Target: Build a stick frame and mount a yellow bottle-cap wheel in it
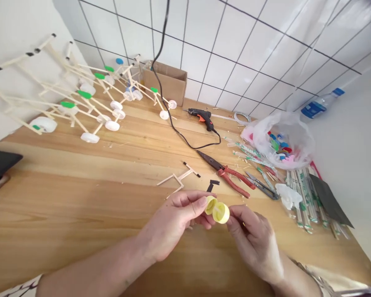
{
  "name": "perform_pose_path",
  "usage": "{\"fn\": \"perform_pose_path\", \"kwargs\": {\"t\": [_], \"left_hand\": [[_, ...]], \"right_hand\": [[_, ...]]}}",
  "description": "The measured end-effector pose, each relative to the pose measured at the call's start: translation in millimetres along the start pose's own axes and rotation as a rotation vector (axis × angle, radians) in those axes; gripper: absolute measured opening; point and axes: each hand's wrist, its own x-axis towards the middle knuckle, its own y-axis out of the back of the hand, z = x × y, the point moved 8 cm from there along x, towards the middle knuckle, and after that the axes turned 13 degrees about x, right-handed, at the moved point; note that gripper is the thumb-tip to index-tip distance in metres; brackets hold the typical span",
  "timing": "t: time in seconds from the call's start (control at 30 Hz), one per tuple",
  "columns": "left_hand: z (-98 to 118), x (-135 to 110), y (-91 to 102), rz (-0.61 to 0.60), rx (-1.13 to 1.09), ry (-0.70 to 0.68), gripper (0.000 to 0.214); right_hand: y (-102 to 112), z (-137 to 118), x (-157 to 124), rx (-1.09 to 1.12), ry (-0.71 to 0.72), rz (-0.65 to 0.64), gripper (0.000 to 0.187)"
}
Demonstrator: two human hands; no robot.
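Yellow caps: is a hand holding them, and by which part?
Yes. The left hand pinches the left cap by its outer side; the right hand grips at the outer side of the right cap, though the exact contact is partly hidden.

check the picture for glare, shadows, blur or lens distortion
Head view: pale glare on the tiles at upper right; soft shadow on the table below the left hand; wide-angle stretch seems to slant the tile lines; yellow caps look fairly sharp.
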Motion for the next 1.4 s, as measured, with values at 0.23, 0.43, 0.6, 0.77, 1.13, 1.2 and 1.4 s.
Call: {"fn": "perform_pose_path", "kwargs": {"t": [0.23,0.43,0.6,0.77,1.13,1.2,1.4], "left_hand": [[-7,-1,4.5,0.034,0.062,0.091,0.028],[-5,-3,6.5,0.089,0.094,0.107,0.029],[-7,-1,5.0,0.082,0.117,0.098,0.027],[-9,-2,6.7,0.087,0.156,0.094,0.025],[-9,-1,4.1,0.064,0.167,0.09,0.023],[-8,-1,3.3,0.064,0.173,0.089,0.023],[-7,1,1.3,0.056,0.185,0.099,0.024]], "right_hand": [[-7,-1,-1,-0.01,0.013,-0.088,0.011],[-8,-4,1,-0.006,0.018,-0.114,0.013],[-9,-4,1,-0.01,0.035,-0.112,0.014],[-11,-6,1,-0.003,0.055,-0.138,0.016],[-14,-2,3,0.052,0.018,-0.215,0.018],[-15,-1,2,0.04,0.013,-0.229,0.02],[-17,-1,2,0.012,0.005,-0.272,0.022]]}}
